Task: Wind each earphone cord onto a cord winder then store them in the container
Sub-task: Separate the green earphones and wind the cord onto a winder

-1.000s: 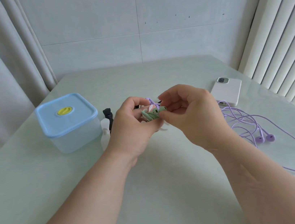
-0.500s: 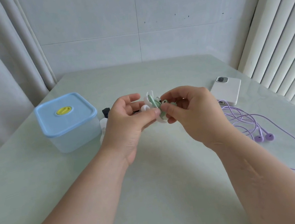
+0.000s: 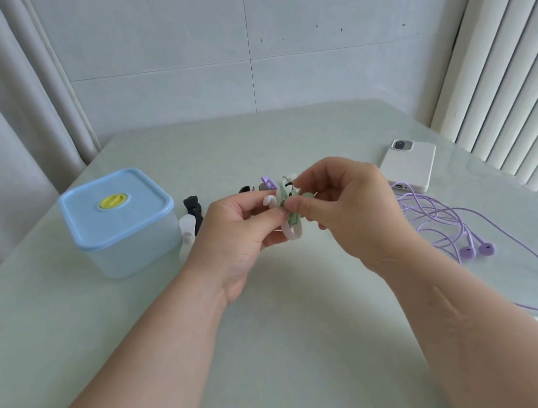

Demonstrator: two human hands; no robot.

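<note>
Container (image 3: 118,225) at ten o'clock on the table (image 3: 282,357), phone (image 3: 409,166) at two o'clock, earphones (image 3: 467,252) just before it, at three.

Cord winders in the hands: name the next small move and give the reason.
Probably pull the green winder free with the right hand while the left hand holds the white winder: both hands pinch one bunch, and the purple earphone cord lies unwound on the table.

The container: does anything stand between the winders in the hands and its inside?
Yes: the blue lid sits on the container, closing it. A white winder and a black winder lie beside it.
</note>
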